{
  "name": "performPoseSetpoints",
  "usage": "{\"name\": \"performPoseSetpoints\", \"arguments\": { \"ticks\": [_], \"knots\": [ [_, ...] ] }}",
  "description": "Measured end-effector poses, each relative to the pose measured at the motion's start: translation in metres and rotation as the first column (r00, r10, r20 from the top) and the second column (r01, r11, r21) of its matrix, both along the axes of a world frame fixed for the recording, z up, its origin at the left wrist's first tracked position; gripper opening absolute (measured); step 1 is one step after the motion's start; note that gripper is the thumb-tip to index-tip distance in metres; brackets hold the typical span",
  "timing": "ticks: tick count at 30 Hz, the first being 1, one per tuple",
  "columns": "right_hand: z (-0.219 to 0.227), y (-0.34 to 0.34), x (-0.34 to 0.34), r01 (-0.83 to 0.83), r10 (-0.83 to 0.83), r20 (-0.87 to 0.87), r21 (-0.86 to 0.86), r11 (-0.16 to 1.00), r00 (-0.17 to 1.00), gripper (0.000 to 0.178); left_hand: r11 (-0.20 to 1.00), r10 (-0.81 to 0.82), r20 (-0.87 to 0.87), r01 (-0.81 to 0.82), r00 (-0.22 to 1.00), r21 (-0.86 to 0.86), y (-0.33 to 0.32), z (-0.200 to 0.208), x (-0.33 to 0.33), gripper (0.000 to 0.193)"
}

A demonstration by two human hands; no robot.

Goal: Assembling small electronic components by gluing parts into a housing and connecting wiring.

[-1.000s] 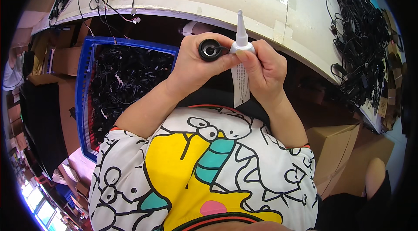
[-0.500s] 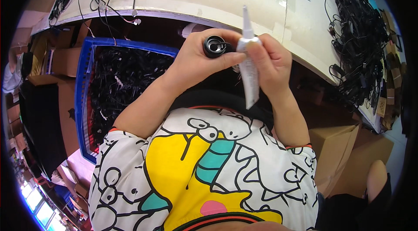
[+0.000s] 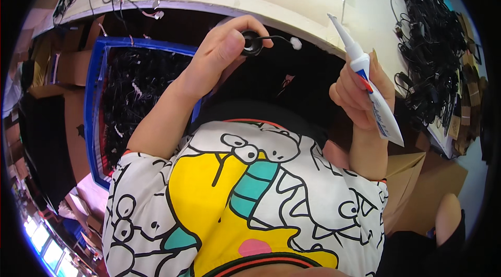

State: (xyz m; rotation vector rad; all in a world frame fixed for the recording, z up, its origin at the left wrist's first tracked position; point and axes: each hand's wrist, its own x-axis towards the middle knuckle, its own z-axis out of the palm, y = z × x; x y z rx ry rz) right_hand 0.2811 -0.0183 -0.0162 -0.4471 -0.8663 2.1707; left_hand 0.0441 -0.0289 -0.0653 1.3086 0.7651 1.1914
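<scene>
Upper centre of the frame: left hand [image 3: 222, 52] pinched around a small black round part [image 3: 252, 43], open face turned up toward the camera, presumably for a clear look inside. Trailing from the part, a thin wire ending in a white plug [image 3: 296, 43], dangling free over the dark gap below the bench. At right, right hand [image 3: 360, 89] wrapped around a white squeeze tube [image 3: 371, 89], long nozzle tilted up and left, tip well apart from the part, held ready rather than applied. Whether any bead sits on the nozzle tip, too small to tell. Beyond the hands, curved pale workbench [image 3: 292, 0] across the top. At left, blue crate [image 3: 96, 94] heaped with black cabling. At far right, another tangle of black cables [image 3: 433, 42] on the bench. Lower right, cardboard boxes [image 3: 412, 183].
</scene>
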Motion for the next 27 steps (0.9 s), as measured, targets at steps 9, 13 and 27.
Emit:
{"name": "performPoseSetpoints", "arguments": {
  "ticks": [9, 13, 27],
  "knots": [
    [0.013, -0.010, -0.020, -0.105, 0.113, 0.174, -0.055, 0.993, 0.978, 0.025, 0.991, -0.004, -0.031, 0.000, 1.000, -0.135, -0.001, 0.001, -0.005, 0.031],
    [0.017, -0.009, -0.024, -0.154, 0.174, 0.262, -0.093, 0.984, 0.949, 0.025, 0.993, -0.022, -0.167, 0.002, 0.986, -0.119, -0.005, 0.007, -0.002, 0.018],
    [0.015, -0.003, -0.039, -0.214, 0.298, 0.399, -0.242, 0.947, 0.867, 0.026, 0.982, 0.114, -0.422, -0.036, 0.899, 0.188, -0.005, -0.006, 0.001, 0.014]
  ]
}}
